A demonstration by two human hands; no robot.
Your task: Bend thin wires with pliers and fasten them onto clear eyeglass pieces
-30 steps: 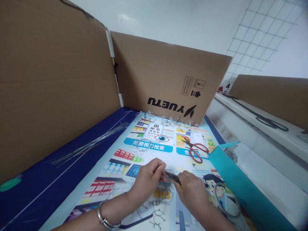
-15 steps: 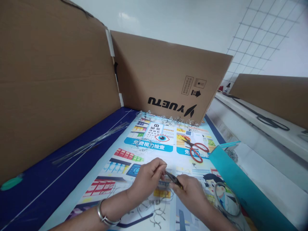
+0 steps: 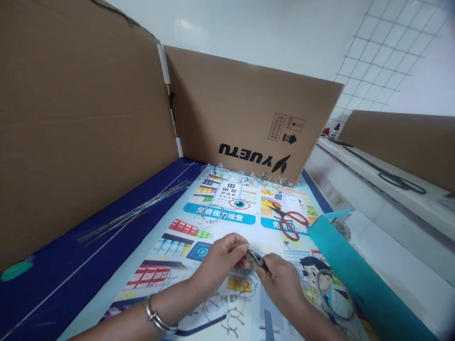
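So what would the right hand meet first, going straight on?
The pliers in the right hand point at the left hand, so likely that hand first; depth between them is unclear.

Counted up, there are three cardboard panels, one pair of pliers, one pair of red-handled scissors, one wire coil, one wall grid, and curved wire pieces too tangled to number.

Dark pliers slant near curved, apparently metal wires.
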